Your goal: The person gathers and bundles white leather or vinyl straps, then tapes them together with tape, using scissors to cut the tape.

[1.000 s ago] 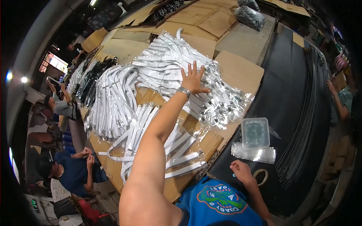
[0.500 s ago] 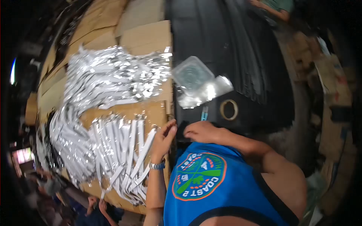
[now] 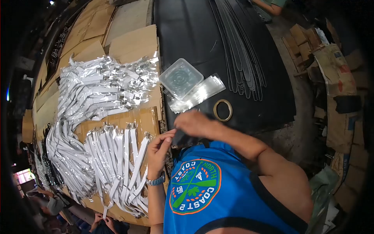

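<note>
My left hand (image 3: 158, 153), with a metal-band watch (image 3: 156, 180) on its wrist, is at the table's front edge, thumb and forefinger brought together. Anything between those fingertips is too small to make out. Just to its right, my right hand (image 3: 194, 124) is over the black sheet (image 3: 257, 121), palm down and blurred, its fingertips hidden. Beyond it lie shiny clear plastic sleeves (image 3: 200, 93), partly under a square translucent plastic tub (image 3: 181, 78). A roll of tape (image 3: 223, 110) rests to the right. White straps in clear wrapping (image 3: 113, 156) spread out left of my left hand.
A larger heap of wrapped white straps (image 3: 101, 85) lies on cardboard (image 3: 132, 43) farther back. Long black strips (image 3: 243, 58) lie on the black sheet. Another person's hands (image 3: 103, 219) hold a white strap at lower left; another person's arm (image 3: 269, 7) shows at upper right.
My right hand has moved forward over the black sheet. The small light-blue tool seen beside it earlier is out of sight. My left fingertips have closed together, and the view has shifted.
</note>
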